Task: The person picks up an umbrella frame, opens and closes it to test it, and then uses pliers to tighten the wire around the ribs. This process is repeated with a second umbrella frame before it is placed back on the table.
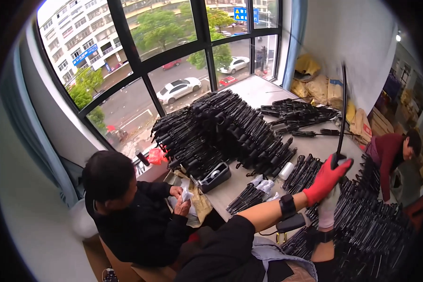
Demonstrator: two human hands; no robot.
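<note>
My left hand, in a red glove, is raised over the table and closed around the lower end of a black umbrella. Its long thin shaft stands nearly upright. Just below and partly behind is my right hand, in a whitish glove. Its fingers are mostly hidden, so its grip cannot be made out. Beneath both hands lies a dense spread of black folded umbrellas, and a smaller bundle lies just to the left.
A large heap of folded umbrellas fills the table by the window. At left, a seated person handles something white; another person bends over at right. A black box, a white roll and sacks stand around.
</note>
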